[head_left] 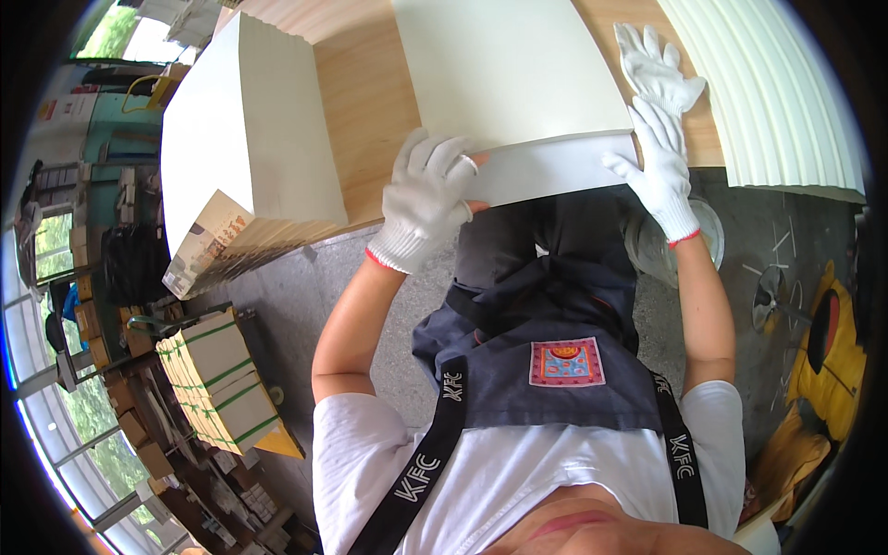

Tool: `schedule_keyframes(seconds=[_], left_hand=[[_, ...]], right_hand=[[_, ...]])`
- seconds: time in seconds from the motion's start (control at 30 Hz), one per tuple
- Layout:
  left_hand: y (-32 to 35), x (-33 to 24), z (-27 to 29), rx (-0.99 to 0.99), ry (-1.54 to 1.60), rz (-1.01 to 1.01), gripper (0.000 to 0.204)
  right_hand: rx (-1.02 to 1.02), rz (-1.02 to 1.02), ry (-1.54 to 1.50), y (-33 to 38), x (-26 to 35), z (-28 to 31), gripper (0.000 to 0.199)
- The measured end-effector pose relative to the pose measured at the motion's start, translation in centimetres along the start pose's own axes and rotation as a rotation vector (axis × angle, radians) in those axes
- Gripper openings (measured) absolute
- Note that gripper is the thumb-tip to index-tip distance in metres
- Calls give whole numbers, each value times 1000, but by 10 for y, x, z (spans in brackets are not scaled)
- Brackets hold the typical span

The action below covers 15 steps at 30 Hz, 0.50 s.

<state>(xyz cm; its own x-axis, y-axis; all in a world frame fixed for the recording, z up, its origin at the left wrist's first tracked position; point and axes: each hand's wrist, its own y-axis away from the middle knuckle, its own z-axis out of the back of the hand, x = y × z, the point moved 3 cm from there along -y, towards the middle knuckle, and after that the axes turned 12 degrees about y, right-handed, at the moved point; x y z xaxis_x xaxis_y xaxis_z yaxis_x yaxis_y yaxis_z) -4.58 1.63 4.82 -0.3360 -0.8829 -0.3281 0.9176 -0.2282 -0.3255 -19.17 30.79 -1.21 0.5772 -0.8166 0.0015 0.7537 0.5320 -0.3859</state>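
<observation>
A large white sheet lies on the wooden tabletop, with a bluish-white strip along its near edge. Whether that strip is a folded flap or a separate piece, I cannot tell. My left hand, in a white knit glove with bare thumb and index fingertips, grips the strip's left end, thumb near its lower edge. At the strip's right end rests my right hand, gloved, its fingers stretched out and thumb spread toward the strip. A loose white glove lies just beyond my right fingertips.
A tall stack of cream sheets stands on the left of the wooden table. Another layered cream stack fills the right side. Below are a clear bucket, a green-strapped bundle and a yellow item.
</observation>
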Motion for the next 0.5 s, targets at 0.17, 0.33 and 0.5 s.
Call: schedule_keyframes(seconds=[0.17,0.33,0.5], left_hand=[[-6,-4,1,56,-13,-90,55],[-10,-15,-9,55,-38,-262,45],[-16,-29,-7,89,-55,-284,41]], right_hand=[[-3,-18,-8,0,3,4,79],[-10,-19,12,3,0,0,81],[-48,-42,-171,-1,4,14,71]])
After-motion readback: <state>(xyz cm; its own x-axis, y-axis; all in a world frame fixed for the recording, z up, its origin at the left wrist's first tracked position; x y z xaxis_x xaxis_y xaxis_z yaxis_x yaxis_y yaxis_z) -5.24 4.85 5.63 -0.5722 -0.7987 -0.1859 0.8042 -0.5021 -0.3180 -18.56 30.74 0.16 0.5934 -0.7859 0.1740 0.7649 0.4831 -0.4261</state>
